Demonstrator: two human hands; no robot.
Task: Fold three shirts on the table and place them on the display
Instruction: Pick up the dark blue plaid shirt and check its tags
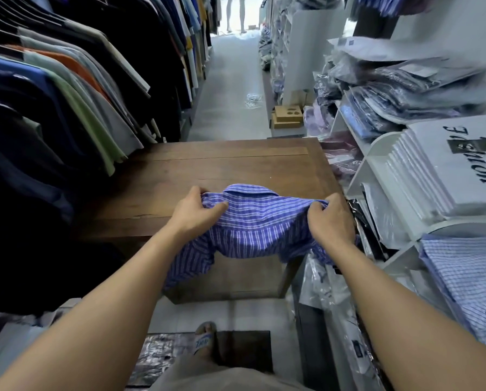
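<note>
A blue shirt with white stripes [253, 221] hangs over the near edge of the brown wooden table [208, 167], collar pointing away from me. My left hand [193, 210] grips its left shoulder and my right hand [329, 218] grips its right shoulder, both with fingers curled into the cloth. The lower part of the shirt droops below the table edge. The white display shelves [377, 153] stand to the right.
A rack of hanging shirts [67, 88] lines the left side. On the right shelves lie bagged shirts [399, 88], white packets [439, 170] and a folded checked shirt [473, 280]. Cardboard boxes [286, 117] sit beyond the table in the aisle. Plastic bags lie by my foot.
</note>
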